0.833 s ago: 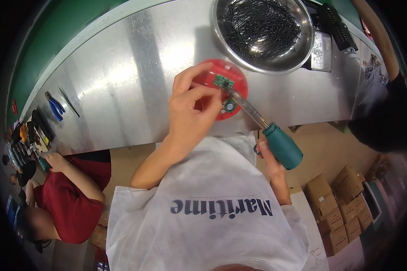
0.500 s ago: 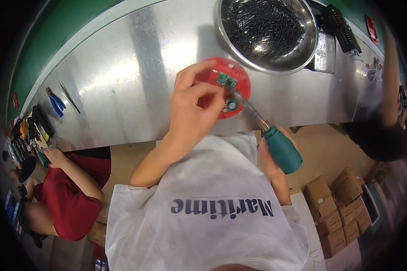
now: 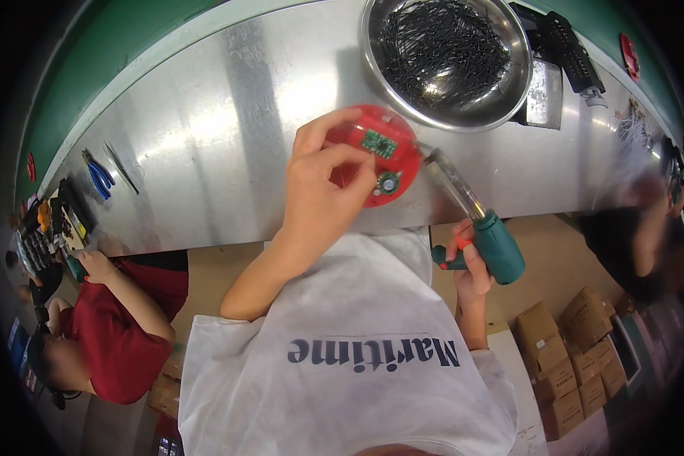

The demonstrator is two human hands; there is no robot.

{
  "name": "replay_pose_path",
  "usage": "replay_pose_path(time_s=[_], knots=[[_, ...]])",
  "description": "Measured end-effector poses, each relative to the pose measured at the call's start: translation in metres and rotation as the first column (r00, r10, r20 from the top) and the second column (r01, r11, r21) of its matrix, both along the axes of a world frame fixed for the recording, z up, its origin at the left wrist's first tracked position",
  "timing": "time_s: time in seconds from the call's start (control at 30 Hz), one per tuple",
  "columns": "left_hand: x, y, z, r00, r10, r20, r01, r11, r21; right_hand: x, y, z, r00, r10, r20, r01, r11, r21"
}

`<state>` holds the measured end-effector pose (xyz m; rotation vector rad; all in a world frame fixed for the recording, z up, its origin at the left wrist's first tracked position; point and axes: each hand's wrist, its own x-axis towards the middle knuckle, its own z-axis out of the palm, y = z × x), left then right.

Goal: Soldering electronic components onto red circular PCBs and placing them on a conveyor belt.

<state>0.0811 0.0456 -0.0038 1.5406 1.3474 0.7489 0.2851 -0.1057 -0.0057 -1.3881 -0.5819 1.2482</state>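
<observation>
My left hand (image 3: 323, 178) lies over a round red plastic housing (image 3: 404, 143) on the metal bench, its outer fingers on the rim. Its thumb and forefinger are pinched together over the housing; whatever is between them is too small to make out. Inside the housing sit a small green circuit board (image 3: 378, 144) and a round component (image 3: 388, 182). My right hand (image 3: 471, 266) is wrapped round the pistol grip of a green soldering gun (image 3: 503, 247). The gun's metal barrel points up-left, its tip just off the housing's right side.
A steel bowl (image 3: 488, 121) of short black wires stands behind the housing. Blue-handled pliers (image 3: 97, 176) and tweezers (image 3: 120, 167) lie at left. One co-worker in a red shirt (image 3: 125, 342) sits left, another person at right. Cardboard boxes (image 3: 562, 361) are stacked lower right.
The soldering gun has drawn back to the right, its tip leaving the circuit board area. My left hand stays on the housing, still pinching.
</observation>
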Motion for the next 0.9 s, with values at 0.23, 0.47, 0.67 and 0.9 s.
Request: replay_pose_path(time_s=[0.23, 0.47, 0.67, 0.9], knots=[[-0.001, 0.002, 0.005, 0.998, -0.027, -0.051, 0.026, 1.0, -0.016, 0.003, 0.0, -0.003, 1.0, 0.006, -0.006, -0.006, 1.0, -0.002], [-0.005, 0.008, 0.005, 0.987, -0.105, -0.125, 0.113, 0.992, 0.061, 0.012, 0.002, -0.011, 0.999, 0.002, -0.032, -0.002, 1.0, 0.018], [0.006, 0.011, 0.016, 0.932, -0.18, -0.315, 0.249, 0.949, 0.194, 0.022, 0.007, -0.014, 0.981, -0.169, -0.096, 0.174, 0.984, 0.047], [-0.026, 0.034, 0.017, 0.897, -0.157, -0.412, 0.286, 0.919, 0.272, 0.041, -0.004, -0.044, 0.866, -0.156, -0.475, 0.279, 0.939, 0.2]])
